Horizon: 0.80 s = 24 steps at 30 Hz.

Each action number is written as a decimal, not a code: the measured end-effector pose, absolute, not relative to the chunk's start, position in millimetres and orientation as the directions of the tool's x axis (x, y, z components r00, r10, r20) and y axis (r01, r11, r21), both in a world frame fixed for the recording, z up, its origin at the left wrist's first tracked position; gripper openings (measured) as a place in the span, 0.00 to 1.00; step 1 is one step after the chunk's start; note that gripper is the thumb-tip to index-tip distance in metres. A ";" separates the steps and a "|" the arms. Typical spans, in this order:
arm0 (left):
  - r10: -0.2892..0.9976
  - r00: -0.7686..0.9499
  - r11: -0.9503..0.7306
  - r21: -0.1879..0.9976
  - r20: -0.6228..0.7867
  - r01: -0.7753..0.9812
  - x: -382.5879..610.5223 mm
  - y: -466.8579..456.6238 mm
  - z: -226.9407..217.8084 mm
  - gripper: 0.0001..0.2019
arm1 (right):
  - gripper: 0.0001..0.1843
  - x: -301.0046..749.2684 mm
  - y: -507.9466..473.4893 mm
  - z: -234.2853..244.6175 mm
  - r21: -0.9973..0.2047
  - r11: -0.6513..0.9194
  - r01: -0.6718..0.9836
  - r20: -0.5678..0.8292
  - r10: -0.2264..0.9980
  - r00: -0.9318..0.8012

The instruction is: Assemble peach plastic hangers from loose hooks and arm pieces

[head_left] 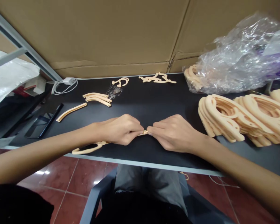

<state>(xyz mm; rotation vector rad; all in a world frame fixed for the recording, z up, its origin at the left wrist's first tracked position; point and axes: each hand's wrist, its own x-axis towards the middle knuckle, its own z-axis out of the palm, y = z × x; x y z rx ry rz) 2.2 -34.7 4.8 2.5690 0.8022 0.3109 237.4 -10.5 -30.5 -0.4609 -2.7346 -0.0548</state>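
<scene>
My left hand (124, 129) and my right hand (175, 132) meet low over the black table, both closed in a pinch. Between their fingertips shows a short stretch of a cream plastic hanger piece (143, 133); the fingers hide most of it. A cream curved hook (88, 151) sticks out under my left wrist near the front edge. Whether it joins the pinched piece, I cannot tell. Beyond my left forearm lie several slim curved cream hanger arms (98, 98), one apart from the others (71, 112).
Stacked cream hanger parts (219, 118) fill the right side, below a clear plastic bag (238, 62) holding more. Loose hooks (121, 82) and small pieces (157, 77) lie along the back. A dark phone (43, 123) and white cable (64, 86) are left. Cardboard (116, 34) walls the back.
</scene>
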 end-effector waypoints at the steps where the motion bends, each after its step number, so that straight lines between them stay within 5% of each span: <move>1: 0.569 0.820 -0.747 0.452 0.058 0.487 2.3 -34.5 6.9 0.17 | 0.16 237.7 -10.8 -29.4 -0.053 0.942 0.331 0.332 0.330 -0.884; 9: 0.635 0.766 -0.614 0.536 -0.101 0.580 12.2 -30.1 28.1 0.15 | 0.18 238.3 -8.9 -26.8 -0.143 0.917 0.373 0.314 0.399 -0.861; 13: 0.782 0.571 -0.263 0.699 -0.249 0.665 3.4 -16.0 37.3 0.15 | 0.19 238.2 -3.2 -34.0 -0.248 0.889 0.384 0.418 0.456 -0.786; 15: 0.824 0.496 -0.076 0.815 -0.274 0.575 -13.2 -4.6 35.4 0.15 | 0.19 238.3 0.6 -37.8 -0.317 0.866 0.387 0.461 0.497 -0.735; 17: 0.930 0.328 0.004 0.898 -0.166 0.441 -37.2 6.2 30.3 0.12 | 0.18 238.4 4.2 -40.4 -0.361 0.841 0.402 0.492 0.538 -0.684; 19: 0.991 0.065 -0.135 0.911 0.119 0.390 -63.5 12.2 26.4 0.05 | 0.18 238.5 7.3 -41.4 -0.380 0.817 0.434 0.514 0.577 -0.635; 21: 0.871 -0.175 -0.366 0.844 0.459 0.392 -84.9 10.1 27.9 0.13 | 0.18 238.6 9.7 -40.9 -0.388 0.790 0.474 0.520 0.612 -0.596; 24: 0.664 -0.323 -0.560 0.735 0.674 0.383 -97.0 -10.8 39.3 0.23 | 0.17 238.9 12.5 -39.6 -0.414 0.759 0.502 0.529 0.649 -0.546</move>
